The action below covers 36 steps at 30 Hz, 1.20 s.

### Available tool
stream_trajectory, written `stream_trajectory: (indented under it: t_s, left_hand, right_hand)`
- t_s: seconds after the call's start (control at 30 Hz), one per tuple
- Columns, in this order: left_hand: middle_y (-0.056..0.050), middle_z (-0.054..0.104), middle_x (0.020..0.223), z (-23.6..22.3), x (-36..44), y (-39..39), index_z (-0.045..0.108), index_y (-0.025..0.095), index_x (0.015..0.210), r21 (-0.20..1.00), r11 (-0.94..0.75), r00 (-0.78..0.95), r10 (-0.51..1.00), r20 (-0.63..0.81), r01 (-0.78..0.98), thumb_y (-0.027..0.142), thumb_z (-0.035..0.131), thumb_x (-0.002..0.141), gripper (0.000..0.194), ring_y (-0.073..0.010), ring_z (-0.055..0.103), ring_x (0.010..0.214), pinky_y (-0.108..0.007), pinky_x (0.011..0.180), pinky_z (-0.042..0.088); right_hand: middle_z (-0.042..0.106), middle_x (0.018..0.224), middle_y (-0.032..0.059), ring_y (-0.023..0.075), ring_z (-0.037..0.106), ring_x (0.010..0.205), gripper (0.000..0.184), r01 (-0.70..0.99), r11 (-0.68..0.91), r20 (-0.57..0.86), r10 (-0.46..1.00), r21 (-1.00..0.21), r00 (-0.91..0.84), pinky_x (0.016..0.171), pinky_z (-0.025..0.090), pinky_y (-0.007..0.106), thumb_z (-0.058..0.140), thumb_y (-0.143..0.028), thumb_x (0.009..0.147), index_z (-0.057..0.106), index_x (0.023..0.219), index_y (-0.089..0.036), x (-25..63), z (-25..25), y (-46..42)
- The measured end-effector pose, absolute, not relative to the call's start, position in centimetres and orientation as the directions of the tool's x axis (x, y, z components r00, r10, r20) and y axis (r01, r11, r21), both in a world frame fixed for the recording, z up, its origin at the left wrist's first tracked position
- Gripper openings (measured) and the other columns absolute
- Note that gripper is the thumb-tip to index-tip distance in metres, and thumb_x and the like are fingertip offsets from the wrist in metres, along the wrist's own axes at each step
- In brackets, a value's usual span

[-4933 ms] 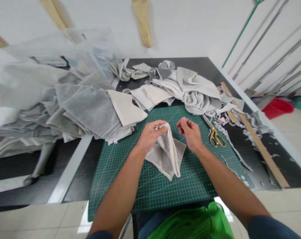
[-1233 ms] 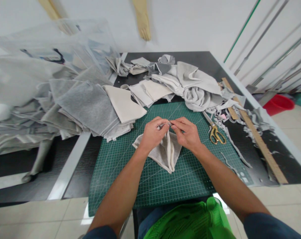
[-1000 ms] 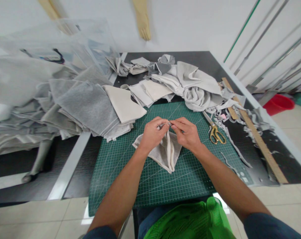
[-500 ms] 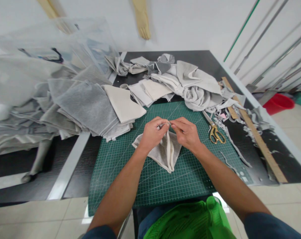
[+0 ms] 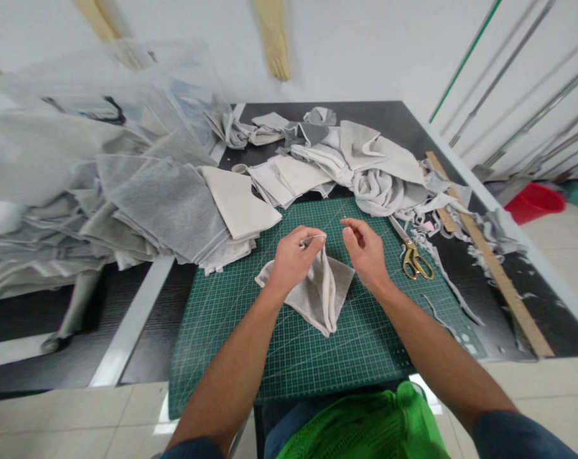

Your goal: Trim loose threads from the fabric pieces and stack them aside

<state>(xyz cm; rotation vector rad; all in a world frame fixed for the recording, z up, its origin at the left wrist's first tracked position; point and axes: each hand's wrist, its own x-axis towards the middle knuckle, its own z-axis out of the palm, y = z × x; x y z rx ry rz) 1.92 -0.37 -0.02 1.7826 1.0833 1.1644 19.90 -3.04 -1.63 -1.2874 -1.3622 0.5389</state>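
Note:
My left hand (image 5: 294, 255) pinches the raised top edge of a folded piece of grey and cream fabric (image 5: 327, 293), which hangs from the fingers and rests on the green cutting mat (image 5: 289, 363). A thin pale strand or edge shows between thumb and forefinger. To the right, apart from the fabric, my right hand (image 5: 368, 252) is raised with thumb and forefinger close together and the other fingers curled. A tiny light speck shows at its fingertip, too small to name. Gold-handled scissors (image 5: 415, 261) lie on the mat's right side.
Stacked grey fabric pieces (image 5: 169, 204) lie on the left, before a clear plastic box (image 5: 188, 76). More folded cloth (image 5: 384, 159) lies along the back. A wooden ruler (image 5: 503, 280) and fabric scraps (image 5: 448, 280) are at right. A red bucket (image 5: 534, 201) stands on the floor.
My right hand has moved away from the fabric's top edge, to the right. My left hand keeps its pinch in nearly the same place.

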Motion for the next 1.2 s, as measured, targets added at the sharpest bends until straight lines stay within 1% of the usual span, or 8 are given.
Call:
stream_trajectory:
  t_s: [0.2, 0.37, 0.5, 0.67, 0.8, 1.0, 1.1, 1.2]
  left_hand:
    - [-0.002, 0.074, 0.087, -0.4, 2.1, 0.1, 0.07, 0.019, 0.104, 0.972, -0.235, 0.205, 0.952, 0.225, 0.022, 0.03, 0.079, 0.081, 0.026, -0.0157, 0.067, 0.079, -0.026, 0.072, 0.05]
    - [0.003, 0.062, 0.074, -0.4, 2.1, 0.1, 0.063, 0.019, 0.087, 0.975, -0.18, 0.216, 0.955, 0.204, -0.127, 0.033, 0.083, 0.079, 0.025, -0.0108, 0.056, 0.067, -0.022, 0.063, 0.043]
    - [0.001, 0.064, 0.076, -0.1, 2.0, -0.1, 0.065, 0.018, 0.086, 0.982, -0.162, 0.282, 0.942, 0.183, -0.099, 0.029, 0.082, 0.078, 0.022, -0.0109, 0.057, 0.069, -0.022, 0.065, 0.043]
    - [-0.002, 0.074, 0.093, 0.2, 2.0, -0.2, 0.073, 0.019, 0.102, 0.974, -0.226, 0.256, 0.943, 0.213, 0.022, 0.021, 0.078, 0.077, 0.026, -0.0159, 0.067, 0.084, -0.026, 0.078, 0.05]
    - [-0.004, 0.077, 0.098, 0.2, 1.8, -0.1, 0.077, 0.019, 0.096, 0.961, -0.264, 0.269, 0.934, 0.234, 0.08, 0.022, 0.075, 0.078, 0.018, -0.0189, 0.07, 0.091, -0.03, 0.085, 0.052]
    - [-0.003, 0.078, 0.085, 0.2, 1.7, -0.1, 0.08, 0.018, 0.084, 0.982, -0.174, 0.222, 0.963, 0.153, 0.079, 0.027, 0.078, 0.076, 0.012, -0.0178, 0.068, 0.077, -0.029, 0.074, 0.051]
    - [-0.004, 0.079, 0.086, 0.1, 1.8, 0.0, 0.081, 0.018, 0.085, 0.992, -0.109, 0.188, 0.977, 0.097, 0.058, 0.028, 0.079, 0.074, 0.015, -0.0183, 0.068, 0.077, -0.029, 0.074, 0.052]
    - [-0.005, 0.08, 0.089, -0.1, 1.8, 0.2, 0.082, 0.018, 0.088, 0.996, -0.081, 0.16, 0.984, 0.073, 0.044, 0.029, 0.08, 0.074, 0.018, -0.0193, 0.07, 0.081, -0.03, 0.076, 0.053]
  right_hand:
    - [0.068, 0.092, 0.0019, 0.0163, 0.06, 0.077, 0.034, 0.159, 0.232, 0.245, 0.967, -0.96, 0.069, 0.07, 0.051, 0.031, 0.077, -0.044, 0.084, 0.063, 0.106, -0.022, 18.3, -1.3, -3.5]
    - [0.067, 0.087, 0.0005, 0.0155, 0.06, 0.076, 0.029, 0.046, 0.198, 0.202, 0.976, -0.979, 0.085, 0.071, 0.051, 0.03, 0.077, -0.042, 0.083, 0.062, 0.097, -0.022, 18.1, -1.2, -3.6]
    - [0.063, 0.08, -0.0021, 0.0128, 0.054, 0.067, 0.026, -0.017, 0.157, 0.154, 0.983, -0.988, 0.097, 0.062, 0.046, 0.027, 0.077, -0.04, 0.083, 0.062, 0.096, -0.022, 18.5, -1.4, -3.5]
    - [0.061, 0.075, -0.0032, 0.0125, 0.053, 0.063, 0.026, -0.013, 0.137, 0.135, 0.985, -0.99, 0.111, 0.058, 0.044, 0.026, 0.078, -0.04, 0.083, 0.062, 0.094, -0.023, 18.5, -1.6, -3.5]
    - [0.06, 0.074, -0.0035, 0.0124, 0.052, 0.061, 0.024, 0.0, 0.137, 0.137, 0.985, -0.991, 0.109, 0.056, 0.043, 0.026, 0.077, -0.04, 0.084, 0.063, 0.095, -0.023, 18.3, -1.5, -3.6]
    - [0.07, 0.094, 0.0022, 0.0165, 0.062, 0.076, 0.022, 0.178, 0.271, 0.284, 0.957, -0.946, 0.052, 0.069, 0.052, 0.031, 0.068, -0.036, 0.091, 0.063, 0.108, -0.023, 19.0, -1.3, -3.6]
    - [0.071, 0.108, 0.0062, 0.0206, 0.066, 0.091, 0.028, 0.395, 0.377, 0.42, 0.907, -0.838, 0.023, 0.083, 0.056, 0.039, 0.062, -0.033, 0.094, 0.064, 0.12, -0.023, 19.5, -1.0, -3.6]
    - [0.072, 0.112, 0.0088, 0.0243, 0.067, 0.102, 0.027, 0.547, 0.443, 0.523, 0.852, -0.71, -0.011, 0.092, 0.057, 0.044, 0.061, -0.03, 0.095, 0.068, 0.12, -0.024, 19.5, -0.7, -3.8]
